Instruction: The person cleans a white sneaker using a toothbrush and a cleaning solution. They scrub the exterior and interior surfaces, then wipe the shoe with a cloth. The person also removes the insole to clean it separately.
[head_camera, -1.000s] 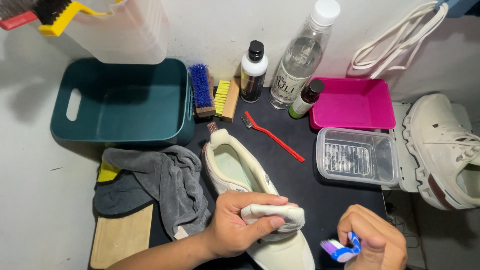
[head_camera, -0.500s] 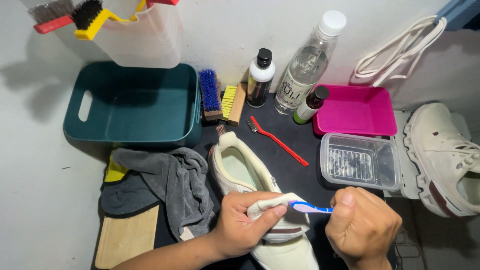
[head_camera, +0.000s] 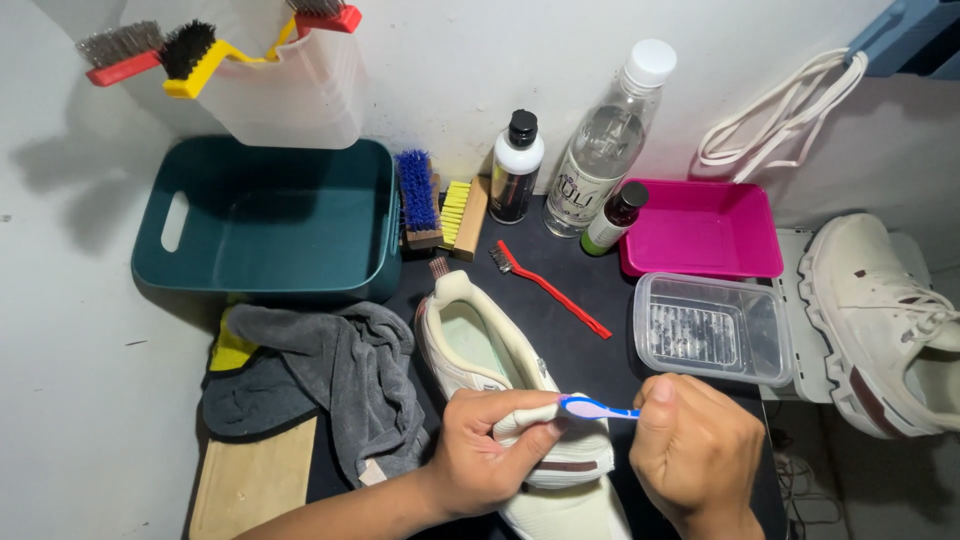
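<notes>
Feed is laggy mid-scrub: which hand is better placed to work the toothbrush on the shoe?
Right. The right hand grips the toothbrush, its head at the shoe. The left hand pins the shoe's tongue.

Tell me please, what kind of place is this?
Probably a small home corner for shoe cleaning. The left hand holds a white shoe, the right hand a blue toothbrush; brushes and bottles stand nearby.
</notes>
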